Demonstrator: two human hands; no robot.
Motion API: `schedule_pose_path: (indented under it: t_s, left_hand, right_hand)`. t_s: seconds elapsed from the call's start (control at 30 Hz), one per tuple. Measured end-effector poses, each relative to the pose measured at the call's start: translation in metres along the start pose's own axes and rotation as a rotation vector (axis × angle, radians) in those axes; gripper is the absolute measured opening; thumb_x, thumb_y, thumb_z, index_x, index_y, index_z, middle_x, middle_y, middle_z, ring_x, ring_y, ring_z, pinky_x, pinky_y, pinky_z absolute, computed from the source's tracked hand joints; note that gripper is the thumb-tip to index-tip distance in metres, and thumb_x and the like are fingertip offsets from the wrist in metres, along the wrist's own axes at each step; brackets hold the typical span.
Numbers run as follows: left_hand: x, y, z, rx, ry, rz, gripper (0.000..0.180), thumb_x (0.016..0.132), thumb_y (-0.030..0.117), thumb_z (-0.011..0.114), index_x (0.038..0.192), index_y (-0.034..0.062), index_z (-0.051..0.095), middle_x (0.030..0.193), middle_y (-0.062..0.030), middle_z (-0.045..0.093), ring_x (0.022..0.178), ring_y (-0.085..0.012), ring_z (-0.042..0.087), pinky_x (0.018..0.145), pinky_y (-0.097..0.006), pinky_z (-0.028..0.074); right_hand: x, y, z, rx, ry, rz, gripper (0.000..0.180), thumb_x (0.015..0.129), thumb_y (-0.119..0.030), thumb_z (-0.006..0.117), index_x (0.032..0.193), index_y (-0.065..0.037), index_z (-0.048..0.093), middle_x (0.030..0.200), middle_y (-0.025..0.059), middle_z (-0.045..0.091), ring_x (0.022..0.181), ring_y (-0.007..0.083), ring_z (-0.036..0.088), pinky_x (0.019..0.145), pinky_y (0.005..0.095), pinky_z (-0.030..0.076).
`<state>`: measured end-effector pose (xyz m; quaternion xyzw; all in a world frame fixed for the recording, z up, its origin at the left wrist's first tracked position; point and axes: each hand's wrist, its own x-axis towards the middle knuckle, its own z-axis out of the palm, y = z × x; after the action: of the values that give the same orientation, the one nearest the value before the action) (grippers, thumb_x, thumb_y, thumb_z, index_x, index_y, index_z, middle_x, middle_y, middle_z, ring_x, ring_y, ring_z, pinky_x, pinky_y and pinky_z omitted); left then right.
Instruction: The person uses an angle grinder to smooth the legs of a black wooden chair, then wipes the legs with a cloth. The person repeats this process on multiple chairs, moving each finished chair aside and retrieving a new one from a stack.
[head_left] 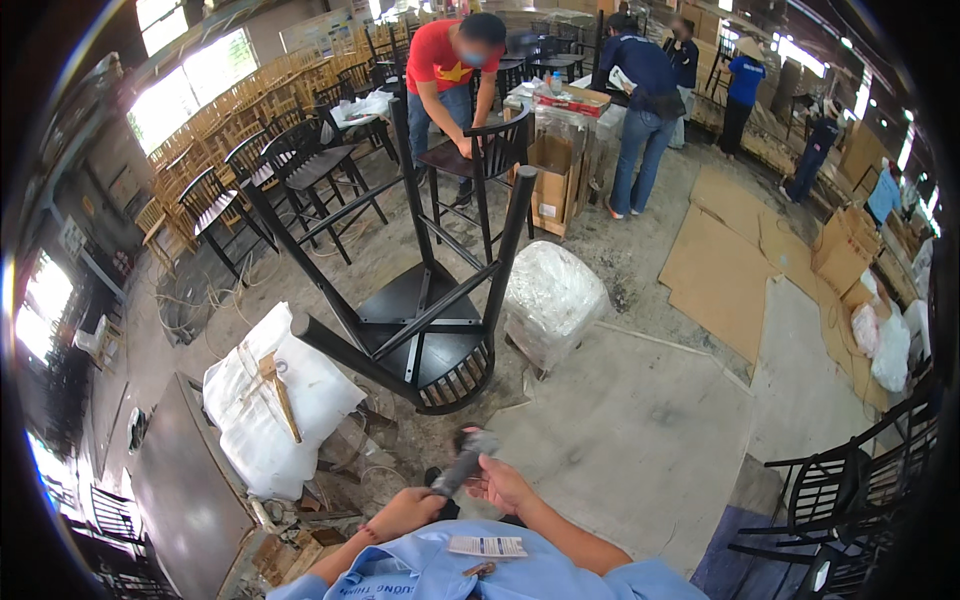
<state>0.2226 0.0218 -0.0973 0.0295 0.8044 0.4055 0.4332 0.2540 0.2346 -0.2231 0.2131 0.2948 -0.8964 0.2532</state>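
Close to my body, my left hand [406,510] is closed round the lower end of a dark grey, tube-shaped tool [462,468]. My right hand [502,486] has its thumb and curled fingers on the tool's upper part. Blur hides what kind of tool it is. Just beyond it, a black wooden chair [408,340] with a slatted back is upside down, its long legs pointing up and toward me. Neither hand touches the chair. Left of it, a brown, narrow tool [280,395] lies on a padded stand [245,440] covered in white sheeting.
Right of the chair stands a plastic-wrapped block [556,300]. A person in a red shirt [445,65] handles another black chair [475,165] beyond. Cardboard sheets [715,275] cover floor at right. Black chairs [825,490] stand at lower right, a brown tabletop [185,485] at lower left.
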Motion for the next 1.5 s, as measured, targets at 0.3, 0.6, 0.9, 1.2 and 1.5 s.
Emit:
schedule_pose_path:
  t_s: [0.3,0.6,0.9,1.2,1.5]
  left_hand:
    - [0.073,0.037,0.059,0.496,-0.164,0.561,0.036,0.095,0.036,0.057,0.098,0.0005,0.06,0.089,-0.0228,0.067,0.082,-0.0404,0.066,0.073,-0.047,0.051]
    - [0.082,-0.003,-0.078,0.097,0.244,0.672,0.041,0.09,0.024,0.067,0.122,0.0012,0.056,0.102,-0.0168,0.065,0.088,-0.0313,0.065,0.081,-0.039,0.052]
    - [0.037,0.11,-0.212,-0.206,0.506,1.047,0.047,0.075,0.016,0.084,0.11,0.0026,0.056,0.094,-0.0089,0.065,0.081,-0.0158,0.061,0.074,-0.03,0.05]
    - [0.062,0.117,-0.221,-0.212,0.302,1.045,0.032,0.069,0.007,0.08,0.094,0.002,0.062,0.075,-0.0115,0.065,0.065,-0.021,0.066,0.064,-0.031,0.053]
    - [0.06,0.114,-0.225,-0.231,0.243,1.089,0.035,0.069,0.015,0.084,0.094,0.0032,0.062,0.081,-0.0157,0.067,0.072,-0.0316,0.068,0.067,-0.036,0.054]
  right_hand:
    - [-0.024,-0.044,-0.021,0.557,0.501,-0.628,0.047,0.091,-0.05,0.061,0.097,-0.003,0.058,0.076,0.0093,0.065,0.072,0.0266,0.064,0.07,0.0481,0.055]
    - [-0.099,-0.129,0.013,-0.052,0.642,-1.127,0.036,0.079,-0.021,0.066,0.106,0.002,0.056,0.083,0.0097,0.063,0.077,0.0261,0.066,0.069,0.043,0.058]
    - [-0.148,-0.192,0.232,-0.819,0.592,-1.036,0.061,0.069,-0.025,0.079,0.118,0.002,0.054,0.086,0.0095,0.063,0.073,0.0225,0.065,0.066,0.0358,0.055]
    - [-0.106,-0.19,0.394,-1.78,0.617,-0.512,0.064,0.071,-0.024,0.082,0.124,-0.003,0.054,0.096,0.0124,0.07,0.08,0.0212,0.069,0.075,0.0346,0.054]
    - [-0.078,-0.181,0.441,-1.82,0.594,-0.184,0.067,0.068,-0.026,0.083,0.124,-0.002,0.054,0.091,0.014,0.071,0.08,0.0236,0.07,0.077,0.0336,0.053]
